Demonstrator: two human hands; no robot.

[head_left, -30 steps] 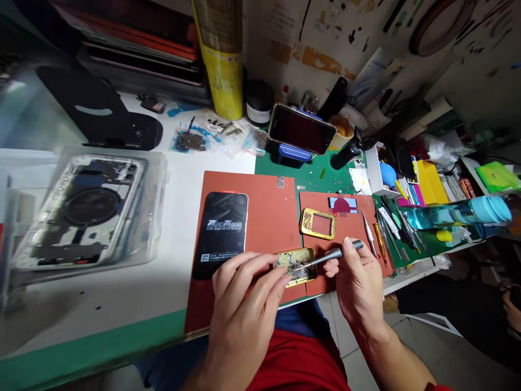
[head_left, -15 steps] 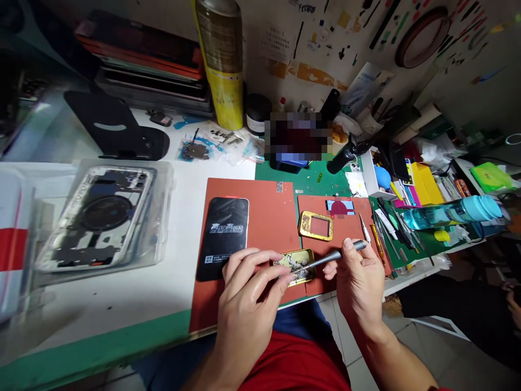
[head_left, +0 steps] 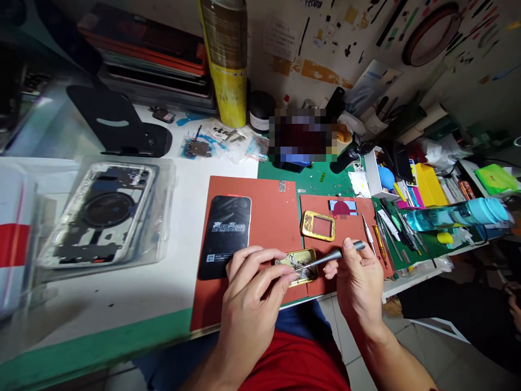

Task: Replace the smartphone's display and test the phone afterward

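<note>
My right hand (head_left: 358, 277) grips a grey screwdriver (head_left: 334, 254) by its handle, the thin shaft slanting down to the left. Its tip meets the thumb and index finger of my left hand (head_left: 256, 288), which are pinched together; whatever lies between them is too small to make out. Both hands are over a small gold tin (head_left: 311, 276) with many tiny metal parts inside. Behind it lies the tin's gold-rimmed lid (head_left: 318, 226) with a window. A black-faced phone (head_left: 225, 233) lies on the red-brown mat (head_left: 268, 201), just left of my left hand.
An opened phone housing (head_left: 103, 212) sits in a clear tray at the left. A yellow spray can (head_left: 228, 81) and a black phone stand (head_left: 109, 119) stand behind. Tweezers (head_left: 367, 228), other tools and a blue bottle (head_left: 451, 215) lie to the right.
The view has shifted slightly. My hands keep almost the same pose over the tin, with the screwdriver tip still at my left fingertips.
</note>
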